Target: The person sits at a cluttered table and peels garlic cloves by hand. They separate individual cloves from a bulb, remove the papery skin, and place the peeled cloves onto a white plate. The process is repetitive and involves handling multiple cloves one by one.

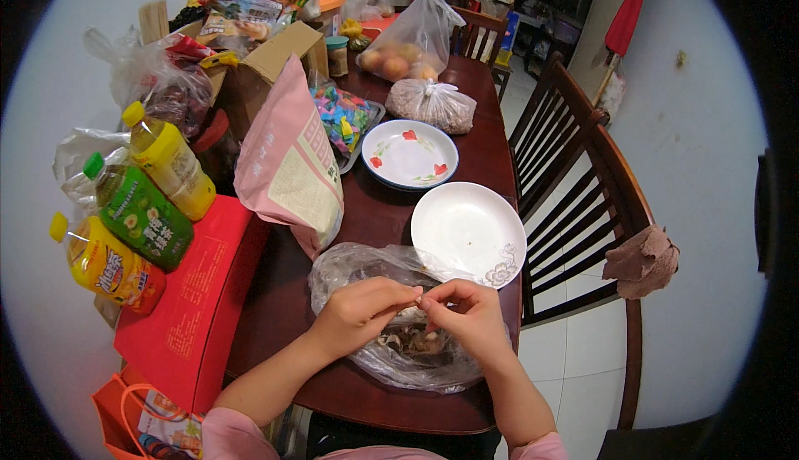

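My left hand (371, 308) and my right hand (463, 311) meet over an open clear plastic bag (399, 372) near the table's front edge. Between their fingertips is a small pale piece (420, 300), mostly hidden, perhaps a garlic clove. Inside the bag lie brownish, dry-skinned lumps (417, 339) that look like garlic bulbs with loose husks. Just beyond my right hand rests a white plate (468, 229) with a grey flower print and a tiny speck on it; the bag's edge overlaps its near rim.
Behind the plate stands a red-flowered enamel-style dish (409, 153). A pink pouch (290, 160) rises upright left of the bag. Bottles (145, 221) stand on a red box (181, 298) at left. A wooden chair (580, 210) borders the table's right side.
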`<state>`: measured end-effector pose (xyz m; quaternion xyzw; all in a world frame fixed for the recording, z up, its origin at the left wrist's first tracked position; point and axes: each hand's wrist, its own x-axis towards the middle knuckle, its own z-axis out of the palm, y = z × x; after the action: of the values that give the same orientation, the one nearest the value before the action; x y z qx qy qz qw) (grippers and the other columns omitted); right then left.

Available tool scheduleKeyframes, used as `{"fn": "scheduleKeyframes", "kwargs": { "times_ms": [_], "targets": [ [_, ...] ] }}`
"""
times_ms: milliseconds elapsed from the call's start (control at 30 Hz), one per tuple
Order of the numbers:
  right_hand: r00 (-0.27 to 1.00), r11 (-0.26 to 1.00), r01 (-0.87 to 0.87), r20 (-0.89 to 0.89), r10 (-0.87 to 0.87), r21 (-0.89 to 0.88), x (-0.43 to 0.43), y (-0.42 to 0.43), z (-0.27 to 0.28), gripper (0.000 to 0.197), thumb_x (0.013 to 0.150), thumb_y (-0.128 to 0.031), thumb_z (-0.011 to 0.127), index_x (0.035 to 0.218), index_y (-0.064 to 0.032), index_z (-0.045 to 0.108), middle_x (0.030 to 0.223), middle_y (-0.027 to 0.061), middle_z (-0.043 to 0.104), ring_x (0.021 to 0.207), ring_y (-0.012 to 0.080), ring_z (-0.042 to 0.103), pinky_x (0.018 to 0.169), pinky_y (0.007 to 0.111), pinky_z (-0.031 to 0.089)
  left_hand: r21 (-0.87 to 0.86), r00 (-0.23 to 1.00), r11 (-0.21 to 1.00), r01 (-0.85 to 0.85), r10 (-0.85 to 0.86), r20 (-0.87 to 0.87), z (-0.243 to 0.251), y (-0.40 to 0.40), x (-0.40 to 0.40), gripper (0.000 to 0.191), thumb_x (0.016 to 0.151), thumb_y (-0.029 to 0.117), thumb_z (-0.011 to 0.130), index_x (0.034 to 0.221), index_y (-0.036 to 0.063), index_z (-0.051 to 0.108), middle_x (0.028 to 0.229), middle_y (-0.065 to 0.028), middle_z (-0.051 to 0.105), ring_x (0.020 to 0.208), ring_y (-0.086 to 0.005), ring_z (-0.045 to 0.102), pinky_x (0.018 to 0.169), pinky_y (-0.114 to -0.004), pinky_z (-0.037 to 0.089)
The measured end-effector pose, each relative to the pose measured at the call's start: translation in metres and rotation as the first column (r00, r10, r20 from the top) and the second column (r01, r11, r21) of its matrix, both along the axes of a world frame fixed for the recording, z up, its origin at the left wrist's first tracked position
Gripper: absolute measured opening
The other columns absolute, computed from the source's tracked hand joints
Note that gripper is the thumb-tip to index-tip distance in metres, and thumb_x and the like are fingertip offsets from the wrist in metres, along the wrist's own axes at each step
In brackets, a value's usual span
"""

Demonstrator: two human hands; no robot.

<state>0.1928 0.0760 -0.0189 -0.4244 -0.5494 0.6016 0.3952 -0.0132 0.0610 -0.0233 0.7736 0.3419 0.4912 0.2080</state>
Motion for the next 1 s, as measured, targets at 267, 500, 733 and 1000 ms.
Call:
{"fn": "scheduleKeyframes", "kwargs": {
  "times_ms": [267, 500, 733, 1000],
  "targets": [
    [0.996, 0.993, 0.054, 0.057, -0.061, 0.109, -0.002, -0.004, -0.005, 0.008, 0.083, -0.003, 0.072, 0.088, 0.0017, 0.068, 0.077, -0.0008, 0.064, 0.068, 0.0034, 0.056, 0.061, 0.018, 0.046, 0.085, 0.996, 0.996, -0.018, 0.025, -0.084, -0.004, -0.001, 0.005, 0.029, 0.077, -0.008, 0.068, 0.105, -0.0002, 0.069, 0.102, -0.0129, 0.071, 0.090, -0.0300, 0.070, 0.076, -0.034, 0.056],
    [0.997, 0.999, 0.046, -0.060, -0.045, 0.028, -0.003, -0.004, -0.006, 0.009, 0.084, -0.003, 0.070, 0.091, 0.0014, 0.067, 0.080, -0.0013, 0.064, 0.069, 0.0042, 0.058, 0.062, 0.019, 0.046, -0.176, 0.997, 0.984, -0.018, 0.030, 0.068, -0.001, -0.004, 0.009, 0.023, 0.085, 0.000, 0.072, 0.108, 0.0008, 0.071, 0.098, -0.0111, 0.071, 0.085, -0.0209, 0.070, 0.073, -0.030, 0.055],
    [0.985, 0.997, -0.046, -0.168, 0.035, -0.063, -0.001, -0.001, -0.004, 0.008, 0.089, -0.006, 0.067, 0.093, 0.0008, 0.064, 0.086, 0.0031, 0.065, 0.068, 0.0082, 0.062, 0.061, 0.023, 0.052, -0.525, 0.954, 0.836, 0.157, 0.009, 0.298, 0.001, -0.005, 0.009, 0.020, 0.090, 0.004, 0.071, 0.109, -0.0021, 0.068, 0.105, -0.0092, 0.070, 0.095, -0.0139, 0.069, 0.082, -0.027, 0.056],
    [0.960, 0.989, -0.105, -0.269, 0.074, -0.103, 0.001, 0.004, -0.009, 0.004, 0.089, -0.005, 0.064, 0.092, -0.0014, 0.063, 0.084, 0.0024, 0.064, 0.067, 0.0082, 0.060, 0.058, 0.023, 0.052, -0.606, 0.819, 0.670, 0.428, -0.005, 0.573, -0.003, 0.000, 0.005, 0.025, 0.097, 0.006, 0.063, 0.119, -0.0043, 0.058, 0.107, -0.0137, 0.068, 0.097, -0.0197, 0.069, 0.085, -0.031, 0.059]
  ]
}}
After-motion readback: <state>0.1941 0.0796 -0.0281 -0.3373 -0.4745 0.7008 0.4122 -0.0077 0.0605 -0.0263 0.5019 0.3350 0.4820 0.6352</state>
